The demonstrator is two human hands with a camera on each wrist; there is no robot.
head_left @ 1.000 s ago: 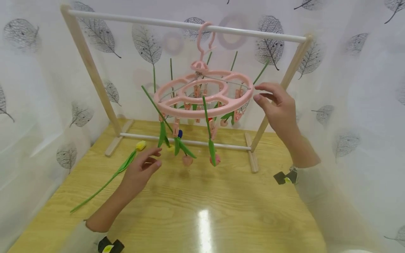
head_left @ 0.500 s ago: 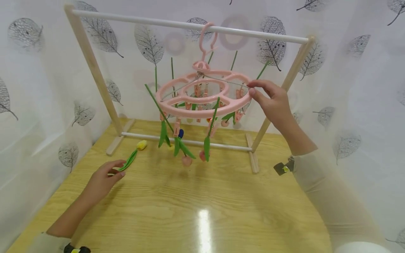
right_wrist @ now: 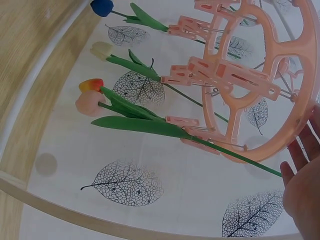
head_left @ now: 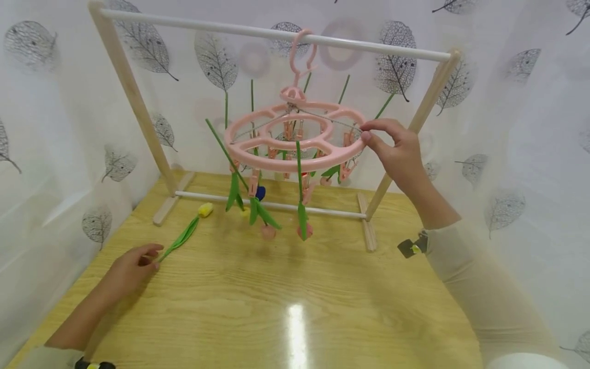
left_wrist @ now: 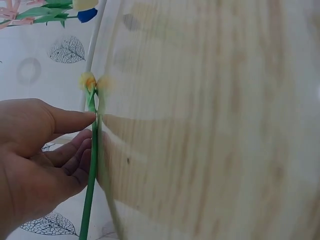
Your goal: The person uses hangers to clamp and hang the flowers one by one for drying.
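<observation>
A yellow artificial tulip point(head_left: 184, 234) with green leaves lies on the table at the left. My left hand point(head_left: 131, 269) pinches its stem point(left_wrist: 89, 190) below the leaves, thumb and fingertips meeting at it in the left wrist view. A round pink clip hanger point(head_left: 276, 165) hangs by its hook from a white rod. At its right rim my right hand point(head_left: 396, 148) holds the ring between thumb and fingers. Several tulips hang head down in the hanger's clips, among them a blue tulip point(right_wrist: 102, 7), a cream tulip point(right_wrist: 102, 51) and a pale pink tulip point(right_wrist: 90, 103).
A wooden stand carries the white top rod point(head_left: 207, 25) over the table point(head_left: 239, 292). Its lower rod point(head_left: 332, 211) and right foot point(head_left: 367, 225) lie near the back edge. A leaf-patterned curtain point(head_left: 484, 118) surrounds the table. Green stems stick up around the ring.
My left hand has moved left and down from beside the hanging tulips to the lying tulip's stem. The right hand has come in from the right and taken hold of the ring's rim.
</observation>
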